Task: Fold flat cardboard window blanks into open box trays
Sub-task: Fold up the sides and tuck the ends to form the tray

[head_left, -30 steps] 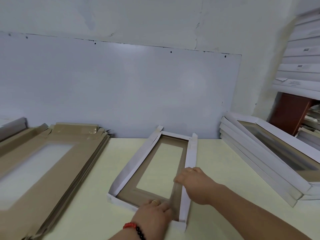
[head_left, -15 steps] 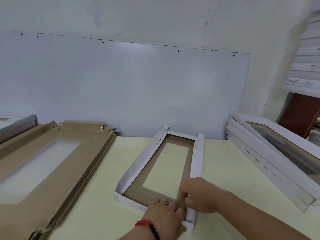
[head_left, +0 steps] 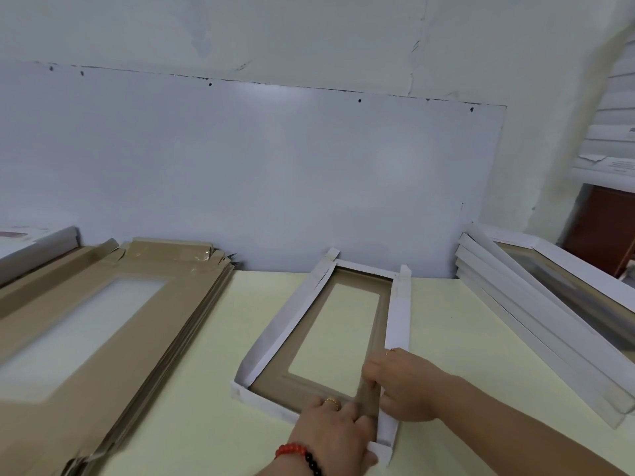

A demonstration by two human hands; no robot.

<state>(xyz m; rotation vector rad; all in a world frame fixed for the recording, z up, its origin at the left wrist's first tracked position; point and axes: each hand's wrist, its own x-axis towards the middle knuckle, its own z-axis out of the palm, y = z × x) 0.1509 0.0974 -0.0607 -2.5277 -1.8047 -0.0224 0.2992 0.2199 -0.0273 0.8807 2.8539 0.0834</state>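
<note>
Head view: one window blank mid-table, side walls raised; right hand pinches the right wall, left hand presses the near corner flat, holding nothing. Unfolded blanks stacked left, finished trays right; much apparently remains.

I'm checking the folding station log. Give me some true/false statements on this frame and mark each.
1. Both hands are on the blank's near right corner. True: left hand, right hand, blank.
2. The brown flat stack lies left of the blank. True.
3. The bead bracelet is on the right wrist. False: the bracelet is on the left wrist.
4. The finished white trays sit on the left. False: the trays are stacked on the right.
</note>
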